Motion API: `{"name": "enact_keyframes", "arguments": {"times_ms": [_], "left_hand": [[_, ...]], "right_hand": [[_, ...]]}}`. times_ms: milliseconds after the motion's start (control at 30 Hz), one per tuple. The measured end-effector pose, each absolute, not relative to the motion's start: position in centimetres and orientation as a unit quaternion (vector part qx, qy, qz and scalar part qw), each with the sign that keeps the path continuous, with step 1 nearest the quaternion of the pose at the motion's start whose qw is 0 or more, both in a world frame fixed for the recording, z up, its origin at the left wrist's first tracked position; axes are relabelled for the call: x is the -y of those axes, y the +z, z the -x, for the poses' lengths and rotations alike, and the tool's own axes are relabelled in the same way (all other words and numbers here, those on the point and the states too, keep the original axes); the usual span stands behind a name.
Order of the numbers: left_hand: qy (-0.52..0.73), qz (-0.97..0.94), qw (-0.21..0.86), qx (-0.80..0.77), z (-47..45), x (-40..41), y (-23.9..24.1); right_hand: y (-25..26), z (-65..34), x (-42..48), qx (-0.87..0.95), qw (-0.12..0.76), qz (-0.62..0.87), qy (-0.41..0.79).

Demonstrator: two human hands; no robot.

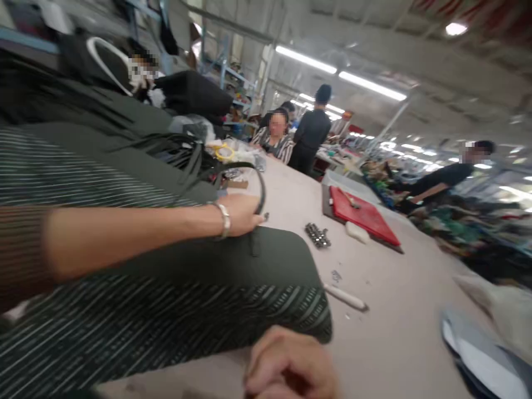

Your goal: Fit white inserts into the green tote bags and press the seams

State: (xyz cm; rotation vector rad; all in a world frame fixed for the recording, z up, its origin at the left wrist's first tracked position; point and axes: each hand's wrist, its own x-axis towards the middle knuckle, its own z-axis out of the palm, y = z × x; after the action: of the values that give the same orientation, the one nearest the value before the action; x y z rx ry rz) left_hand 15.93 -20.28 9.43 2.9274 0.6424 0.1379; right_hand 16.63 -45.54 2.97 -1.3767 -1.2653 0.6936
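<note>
My left hand (242,214), with a silver bracelet on the wrist, is closed at the dark green strap (262,191) that loops up from a bag panel. A small metal piece (266,216) shows at its fingertips. Below it lies the dark green bag panel (274,252), whose lower part is woven with light dashes. Close to the camera, my right hand (291,366) is curled and slightly blurred; what it holds, if anything, is hidden. Beyond the panel sit a heap of small metal fittings (317,235) and a white pen-like tool (347,297).
A red pad (361,213) lies on a dark board, with a white block (357,233) beside it. More green panels and straps (183,152) are piled at left. A grey-and-white object (482,354) is at the right edge. Several people stand or sit beyond the table (394,327).
</note>
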Motion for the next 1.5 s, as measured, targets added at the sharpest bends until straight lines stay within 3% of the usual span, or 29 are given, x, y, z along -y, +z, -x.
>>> {"name": "enact_keyframes", "arguments": {"times_ms": [133,333,667,900,1067,1233,1500], "left_hand": [[-0.020,-0.975,0.132,-0.178,-18.7,28.2,3.2],[-0.104,-0.973,0.175,-0.111,-19.4,32.0,-1.8],[-0.259,-0.962,0.059,-0.063,-16.8,24.3,-1.1],[-0.208,-0.977,0.046,-0.023,-16.5,24.0,-2.0],[-0.241,-0.969,0.049,-0.022,-16.7,23.8,-1.4],[-0.303,-0.950,0.076,-0.007,-17.6,22.8,-1.0],[-0.378,-0.880,0.289,0.007,-18.4,21.9,-1.4]], "right_hand": [[-0.3,-17.6,48.6,0.400,0.539,0.701,0.240],[-7.6,-16.7,50.3,0.193,0.549,0.754,0.305],[-8.0,-16.9,50.2,0.161,0.539,0.774,0.291],[-6.2,-14.2,49.2,0.292,0.472,0.789,0.264],[-7.7,-13.1,47.4,0.285,0.467,0.795,0.263],[-8.8,-13.8,47.6,0.212,0.495,0.772,0.336],[-8.1,-13.8,47.2,0.211,0.506,0.774,0.317]]}}
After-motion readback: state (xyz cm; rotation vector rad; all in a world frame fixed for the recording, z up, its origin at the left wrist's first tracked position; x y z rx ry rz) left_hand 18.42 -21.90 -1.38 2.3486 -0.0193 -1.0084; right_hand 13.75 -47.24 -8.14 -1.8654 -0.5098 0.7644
